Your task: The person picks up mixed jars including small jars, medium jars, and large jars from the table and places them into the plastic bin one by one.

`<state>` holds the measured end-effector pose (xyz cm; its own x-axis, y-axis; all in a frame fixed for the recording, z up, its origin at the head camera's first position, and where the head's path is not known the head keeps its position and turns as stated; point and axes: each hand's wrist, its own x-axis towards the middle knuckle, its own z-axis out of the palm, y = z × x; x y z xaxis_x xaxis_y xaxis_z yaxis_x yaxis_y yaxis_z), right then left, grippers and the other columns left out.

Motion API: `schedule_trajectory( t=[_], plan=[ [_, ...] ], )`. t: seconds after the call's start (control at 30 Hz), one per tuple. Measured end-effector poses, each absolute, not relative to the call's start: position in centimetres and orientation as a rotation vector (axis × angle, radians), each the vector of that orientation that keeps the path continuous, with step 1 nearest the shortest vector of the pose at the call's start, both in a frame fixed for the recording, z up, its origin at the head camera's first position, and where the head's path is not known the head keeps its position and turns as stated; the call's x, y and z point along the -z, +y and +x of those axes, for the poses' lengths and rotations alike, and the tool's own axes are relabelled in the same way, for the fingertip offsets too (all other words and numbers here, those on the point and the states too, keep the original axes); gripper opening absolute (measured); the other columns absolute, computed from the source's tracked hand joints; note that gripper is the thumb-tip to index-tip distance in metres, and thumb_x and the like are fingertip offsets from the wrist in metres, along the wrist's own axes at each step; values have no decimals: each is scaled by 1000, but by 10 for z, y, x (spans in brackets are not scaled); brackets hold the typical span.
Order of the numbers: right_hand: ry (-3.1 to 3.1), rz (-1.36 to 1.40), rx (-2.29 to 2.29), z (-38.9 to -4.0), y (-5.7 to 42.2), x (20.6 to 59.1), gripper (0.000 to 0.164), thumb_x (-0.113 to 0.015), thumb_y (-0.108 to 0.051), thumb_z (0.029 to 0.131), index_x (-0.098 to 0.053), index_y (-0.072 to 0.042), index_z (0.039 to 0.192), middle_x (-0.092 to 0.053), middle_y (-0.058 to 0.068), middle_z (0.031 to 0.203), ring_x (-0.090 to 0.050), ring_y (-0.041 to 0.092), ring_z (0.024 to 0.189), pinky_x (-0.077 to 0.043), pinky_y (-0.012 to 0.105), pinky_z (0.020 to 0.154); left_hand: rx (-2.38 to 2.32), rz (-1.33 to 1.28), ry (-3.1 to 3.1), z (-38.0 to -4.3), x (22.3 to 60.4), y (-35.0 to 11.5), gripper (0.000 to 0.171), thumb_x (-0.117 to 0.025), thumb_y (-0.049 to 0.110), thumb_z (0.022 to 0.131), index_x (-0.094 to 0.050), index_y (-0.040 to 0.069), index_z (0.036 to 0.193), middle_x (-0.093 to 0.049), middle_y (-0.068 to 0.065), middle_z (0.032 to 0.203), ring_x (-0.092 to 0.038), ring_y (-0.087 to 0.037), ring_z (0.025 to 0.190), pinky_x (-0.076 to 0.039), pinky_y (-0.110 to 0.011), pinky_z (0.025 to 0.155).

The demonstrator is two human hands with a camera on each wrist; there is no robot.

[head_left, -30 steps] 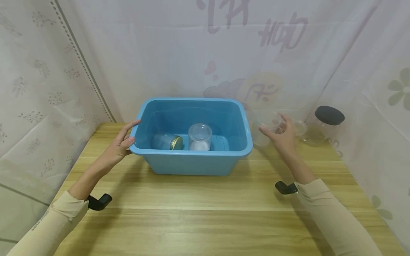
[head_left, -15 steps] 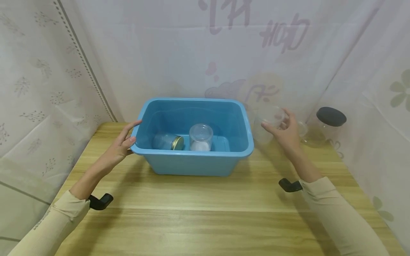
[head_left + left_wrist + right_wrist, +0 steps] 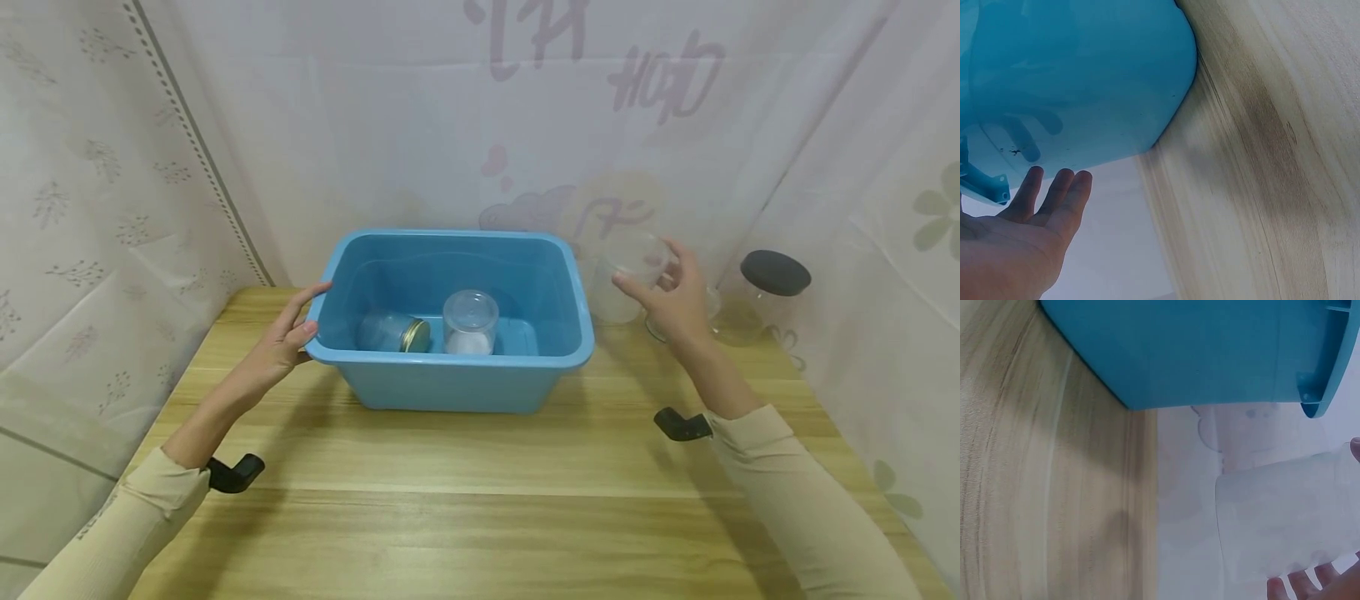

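Observation:
A blue plastic tub (image 3: 450, 382) stands on the wooden table. My left hand (image 3: 273, 342) holds its left rim, thumb on top; in the left wrist view several fingers (image 3: 1063, 209) reach beneath the rim, beside the outer wall. To the right of the tub, my right hand (image 3: 675, 300) grips a clear plastic jar (image 3: 622, 279) near its top, between thumb and fingers. The right wrist view has this jar (image 3: 1282, 515) raised off the tabletop. Inside the tub, a jar with a gold lid (image 3: 393, 332) lies on its side, and a clear-lidded jar (image 3: 470, 323) with something white stands upright.
A clear jar with a black lid (image 3: 772, 275) stands at the table's back right. Another clear container (image 3: 712, 302) is partly hidden behind my right hand. Printed cloth curtains (image 3: 420, 125) hang close around the back and sides of the wooden table (image 3: 465, 517).
My right hand has lifted the clear jar and moved slightly right, uncovering the base of a container behind it. My left hand keeps its place on the tub's rim.

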<state>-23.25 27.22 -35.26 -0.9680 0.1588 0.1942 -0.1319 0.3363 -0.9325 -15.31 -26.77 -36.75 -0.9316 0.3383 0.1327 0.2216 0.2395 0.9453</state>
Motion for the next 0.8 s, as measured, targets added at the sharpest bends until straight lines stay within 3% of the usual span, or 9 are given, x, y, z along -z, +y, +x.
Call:
schedule_trajectory(
  t=[0.4, 0.8],
  plan=[
    [-2323, -6, -1699, -235, 270, 341, 91, -86, -31, 85, -32, -25, 157, -36, 13, 152, -40, 38, 136, -44, 47, 103, -1793, 544, 2402, -153, 368, -267, 53, -35, 28, 112, -18, 24, 163, -50, -33, 127, -57, -29, 113, -50, -27, 89],
    [-2322, 74, -1669, -238, 268, 330, 84, -86, -28, 86, -37, -24, 155, -39, 8, 149, -43, 37, 134, -45, 47, 101, -1818, 541, 2399, -153, 369, -267, 53, -36, 28, 112, -20, 24, 162, -48, -33, 132, -57, -28, 115, -50, -27, 88]
  ],
)
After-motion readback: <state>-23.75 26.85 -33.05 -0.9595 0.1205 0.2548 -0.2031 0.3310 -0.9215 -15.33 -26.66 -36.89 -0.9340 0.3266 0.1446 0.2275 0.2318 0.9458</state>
